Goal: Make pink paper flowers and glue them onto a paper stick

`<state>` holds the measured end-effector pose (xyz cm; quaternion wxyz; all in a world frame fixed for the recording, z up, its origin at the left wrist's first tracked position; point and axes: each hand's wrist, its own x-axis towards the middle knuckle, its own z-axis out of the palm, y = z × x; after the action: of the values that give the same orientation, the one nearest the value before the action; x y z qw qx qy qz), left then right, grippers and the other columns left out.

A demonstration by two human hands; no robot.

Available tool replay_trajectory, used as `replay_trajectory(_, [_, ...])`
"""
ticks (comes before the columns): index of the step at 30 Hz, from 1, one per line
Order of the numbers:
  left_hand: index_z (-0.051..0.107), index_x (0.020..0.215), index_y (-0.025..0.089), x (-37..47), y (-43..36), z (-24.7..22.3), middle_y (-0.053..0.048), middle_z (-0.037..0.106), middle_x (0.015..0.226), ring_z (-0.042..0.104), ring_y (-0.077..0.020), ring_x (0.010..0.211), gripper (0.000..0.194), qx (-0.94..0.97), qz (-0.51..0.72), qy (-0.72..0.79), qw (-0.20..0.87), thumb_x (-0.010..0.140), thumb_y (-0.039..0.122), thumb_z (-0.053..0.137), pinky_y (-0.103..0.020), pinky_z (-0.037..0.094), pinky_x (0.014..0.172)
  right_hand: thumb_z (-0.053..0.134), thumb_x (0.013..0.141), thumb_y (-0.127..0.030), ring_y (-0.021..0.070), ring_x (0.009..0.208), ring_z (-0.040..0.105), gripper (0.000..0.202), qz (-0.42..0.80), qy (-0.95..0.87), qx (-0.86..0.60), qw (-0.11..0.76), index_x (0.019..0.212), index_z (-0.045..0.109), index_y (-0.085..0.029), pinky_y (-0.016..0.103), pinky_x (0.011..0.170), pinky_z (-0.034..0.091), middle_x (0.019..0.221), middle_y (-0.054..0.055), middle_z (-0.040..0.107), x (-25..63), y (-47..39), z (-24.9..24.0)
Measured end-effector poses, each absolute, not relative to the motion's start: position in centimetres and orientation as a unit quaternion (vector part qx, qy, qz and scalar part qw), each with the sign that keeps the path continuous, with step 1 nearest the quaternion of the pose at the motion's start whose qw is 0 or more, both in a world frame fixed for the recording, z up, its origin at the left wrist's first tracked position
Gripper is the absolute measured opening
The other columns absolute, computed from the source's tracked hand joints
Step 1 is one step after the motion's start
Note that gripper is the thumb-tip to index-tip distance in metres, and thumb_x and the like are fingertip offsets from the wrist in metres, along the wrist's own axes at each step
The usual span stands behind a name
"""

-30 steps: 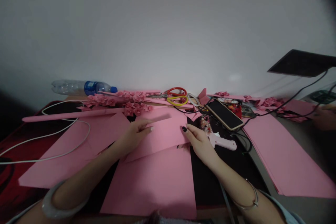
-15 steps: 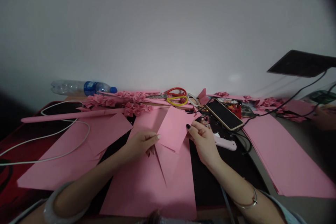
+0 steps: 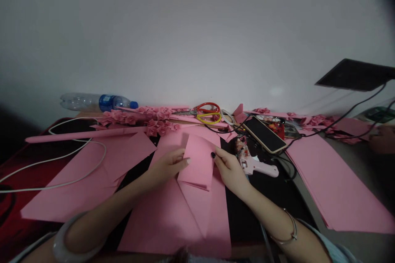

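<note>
A folded pink paper is held above the middle of the table, its layers slightly parted at the lower edge. My left hand pinches its left edge, thumb on top. On the right edge, the thumb and fingers of my right hand grip the same paper. Beneath lie a pointed pink piece and a large pink sheet. A white glue gun rests just right of my right hand.
Scissors with red and yellow handles, paper roses and a bottle lie along the wall. A phone, cables and pink sheets are on the right. Another person's hand shows at the right edge.
The folded paper has turned more upright and moved slightly down, its layers parting more. My right hand has shifted left and down, uncovering more of the glue gun.
</note>
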<state>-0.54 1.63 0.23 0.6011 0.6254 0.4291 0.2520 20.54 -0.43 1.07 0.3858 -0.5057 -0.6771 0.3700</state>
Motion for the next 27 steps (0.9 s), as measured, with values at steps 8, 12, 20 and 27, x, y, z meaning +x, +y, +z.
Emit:
replay_trajectory(8, [0.049, 0.063, 0.018, 0.2, 0.9, 0.5, -0.002, 0.061, 0.057, 0.061, -0.0138, 0.049, 0.039, 0.599, 0.127, 0.457, 0.645, 0.083, 0.05, 0.049, -0.022, 0.043, 0.046, 0.041, 0.089, -0.016, 0.0143, 0.067, 0.057, 0.038, 0.285, -0.687, -0.541, 0.394, 0.125, 0.054, -0.013, 0.024, 0.067, 0.047, 0.08, 0.003, 0.063, 20.8, -0.2, 0.1])
replay_trajectory(12, [0.048, 0.057, 0.018, -0.4, 0.7, 0.7, 0.0, 0.055, 0.05, 0.054, -0.0133, 0.043, 0.04, 0.753, 0.125, 0.488, 0.424, 0.09, 0.039, 0.041, -0.025, 0.039, 0.045, 0.038, 0.087, -0.013, 0.0174, 0.073, 0.063, 0.037, 0.249, -0.716, -0.549, 0.352, 0.118, 0.059, -0.012, 0.026, 0.069, 0.049, 0.081, 0.007, 0.067, 21.0, 0.0, -0.1])
replay_trajectory(20, [0.062, 0.122, 0.015, -0.8, 0.8, -1.1, -0.01, 0.065, 0.128, 0.057, -0.0206, 0.12, 0.037, 0.925, 0.176, 0.329, 0.067, 0.097, 0.02, 0.036, -0.038, 0.04, 0.106, 0.035, 0.078, 0.0, 0.021, 0.102, 0.067, 0.061, 0.196, -0.786, -0.494, 0.317, 0.135, 0.054, -0.012, 0.035, 0.09, 0.053, 0.115, 0.013, 0.07, 21.3, 0.3, -0.5])
replay_trajectory(27, [0.059, 0.128, 0.016, -0.6, 0.1, -1.7, -0.011, 0.061, 0.133, 0.048, -0.0279, 0.13, 0.04, 0.923, 0.117, 0.363, 0.044, 0.098, 0.023, 0.034, -0.044, 0.039, 0.104, 0.037, 0.075, 0.007, 0.0245, 0.126, 0.054, 0.069, 0.074, -0.887, -0.414, 0.191, 0.141, 0.048, -0.011, 0.045, 0.105, 0.047, 0.135, 0.016, 0.059, 21.8, 0.5, -0.5])
